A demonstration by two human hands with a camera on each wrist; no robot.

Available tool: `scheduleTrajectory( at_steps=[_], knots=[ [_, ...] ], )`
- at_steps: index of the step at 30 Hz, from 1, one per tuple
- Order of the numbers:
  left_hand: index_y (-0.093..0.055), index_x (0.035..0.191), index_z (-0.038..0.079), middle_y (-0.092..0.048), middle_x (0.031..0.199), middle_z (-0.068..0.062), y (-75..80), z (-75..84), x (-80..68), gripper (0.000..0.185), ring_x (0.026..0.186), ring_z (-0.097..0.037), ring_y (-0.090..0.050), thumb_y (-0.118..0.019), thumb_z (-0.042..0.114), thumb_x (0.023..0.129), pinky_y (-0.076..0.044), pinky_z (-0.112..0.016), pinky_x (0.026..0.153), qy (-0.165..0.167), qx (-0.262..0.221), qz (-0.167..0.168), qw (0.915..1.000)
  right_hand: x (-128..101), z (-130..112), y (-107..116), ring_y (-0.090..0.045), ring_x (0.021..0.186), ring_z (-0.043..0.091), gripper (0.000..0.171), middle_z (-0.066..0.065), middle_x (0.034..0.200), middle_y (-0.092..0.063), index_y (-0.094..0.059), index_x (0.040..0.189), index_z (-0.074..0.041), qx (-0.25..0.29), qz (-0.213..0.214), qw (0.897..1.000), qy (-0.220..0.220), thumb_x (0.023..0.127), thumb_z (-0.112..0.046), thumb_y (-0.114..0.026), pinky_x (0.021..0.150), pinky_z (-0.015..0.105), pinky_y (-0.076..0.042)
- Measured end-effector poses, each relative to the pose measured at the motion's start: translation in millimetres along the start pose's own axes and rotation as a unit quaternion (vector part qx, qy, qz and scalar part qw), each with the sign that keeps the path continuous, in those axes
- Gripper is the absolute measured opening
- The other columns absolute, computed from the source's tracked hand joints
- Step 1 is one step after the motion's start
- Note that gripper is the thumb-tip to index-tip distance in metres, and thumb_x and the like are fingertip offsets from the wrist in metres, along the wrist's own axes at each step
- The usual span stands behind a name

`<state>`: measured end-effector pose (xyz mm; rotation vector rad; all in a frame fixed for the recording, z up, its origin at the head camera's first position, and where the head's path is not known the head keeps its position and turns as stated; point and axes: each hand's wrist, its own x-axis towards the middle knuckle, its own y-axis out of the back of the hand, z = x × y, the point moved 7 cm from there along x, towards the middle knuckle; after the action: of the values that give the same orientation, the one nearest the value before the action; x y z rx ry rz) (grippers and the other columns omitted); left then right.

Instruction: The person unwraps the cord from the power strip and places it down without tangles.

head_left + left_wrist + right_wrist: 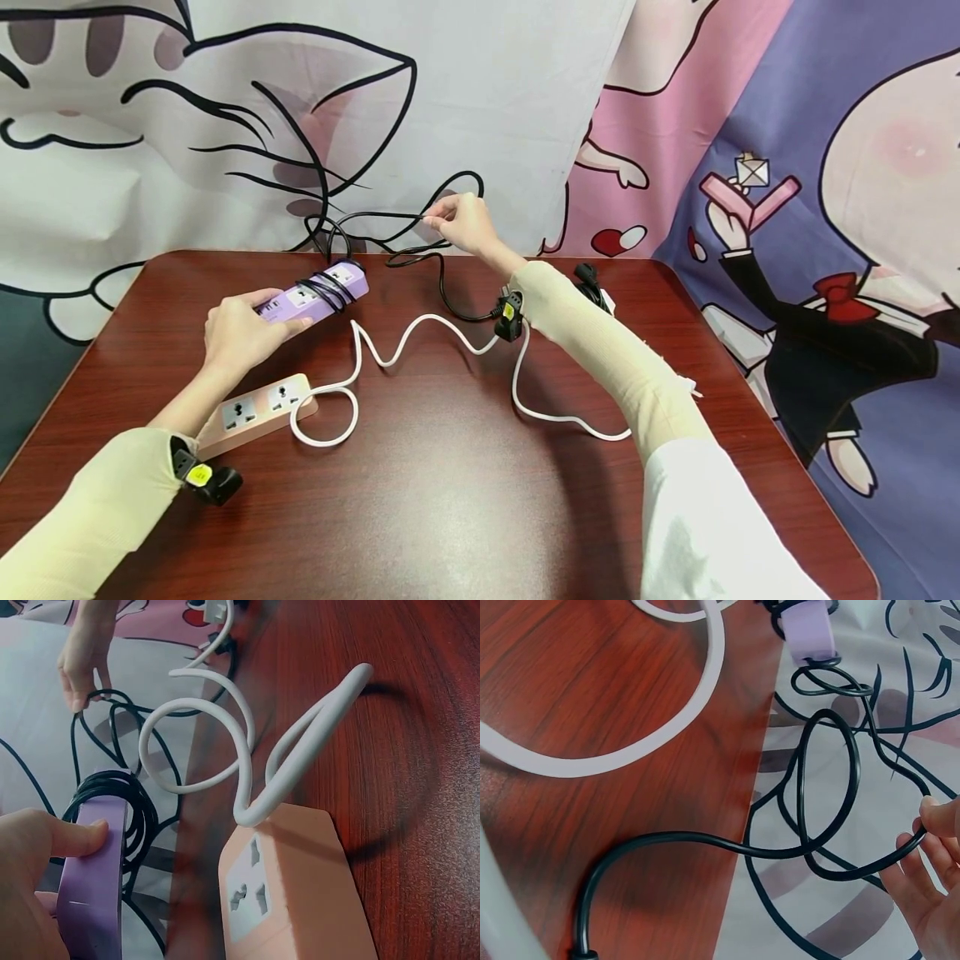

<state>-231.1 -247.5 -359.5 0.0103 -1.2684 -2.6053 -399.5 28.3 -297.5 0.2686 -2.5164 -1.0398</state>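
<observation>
Nearest, pale sleeves [97, 500] over a bench [420, 517]. Next, a peach power strip [257, 406]. Beyond, gripped in the left hand [243, 333] over the bench, a purple power strip [300, 310]: probably light, rigid, slightly slick, best taken by its unwrapped end; boxy, white-socketed. Farthest, pinched in the right hand [467, 223], black cable [802, 852]: likely supple, best taken beside the strip; glossy, loosely looped.

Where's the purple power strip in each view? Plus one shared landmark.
Head: purple power strip left of centre, in the left hand.
Left wrist: purple power strip at lower left, black cord wound round it.
Right wrist: purple power strip right of centre, cut by the top edge.
Shared landmark: white cable.
</observation>
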Motion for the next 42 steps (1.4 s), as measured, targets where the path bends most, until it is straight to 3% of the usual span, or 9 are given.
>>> scheduleTrajectory(
  at_steps=[22, 35, 42],
  knots=[
    [-0.060, 0.126, 0.004, -0.063, 0.112, -0.031, -2.2, -9.5, 7.4, 0.065, 0.098, -0.046, -0.053, -0.077, 0.042, 0.076, -0.037, -0.046, 0.068, 0.005, 0.022, -0.001, 0.9997, -0.3, -9.8, 17.3, -0.060, 0.069, 0.008, 0.016, 0.010, 0.093, -0.074, -0.075, 0.098, -0.009, 0.061, 0.012, 0.998, -0.007, 0.088, -0.020, -0.069, 0.063, 0.020, -0.044],
    [-0.058, 0.129, 0.001, -0.060, 0.116, -0.033, -4.9, -21.3, 11.2, 0.066, 0.099, -0.046, -0.050, -0.075, 0.040, 0.078, -0.036, -0.047, 0.071, 0.015, 0.028, -0.010, 0.9995, -6.4, -15.2, 24.7, -0.058, 0.066, 0.010, 0.015, 0.016, 0.089, -0.072, -0.075, 0.098, -0.009, 0.091, 0.013, 0.996, 0.010, 0.090, -0.019, -0.067, 0.062, 0.023, -0.043],
    [-0.057, 0.130, 0.002, -0.060, 0.114, -0.033, -3.5, -25.2, 12.8, 0.068, 0.099, -0.046, -0.050, -0.075, 0.041, 0.078, -0.037, -0.048, 0.071, 0.024, 0.035, -0.006, 0.9991, -8.2, -14.1, 29.1, -0.060, 0.067, 0.008, 0.015, 0.012, 0.085, -0.072, -0.075, 0.098, -0.008, 0.106, 0.018, 0.994, 0.007, 0.089, -0.018, -0.068, 0.063, 0.022, -0.044]
  ],
)
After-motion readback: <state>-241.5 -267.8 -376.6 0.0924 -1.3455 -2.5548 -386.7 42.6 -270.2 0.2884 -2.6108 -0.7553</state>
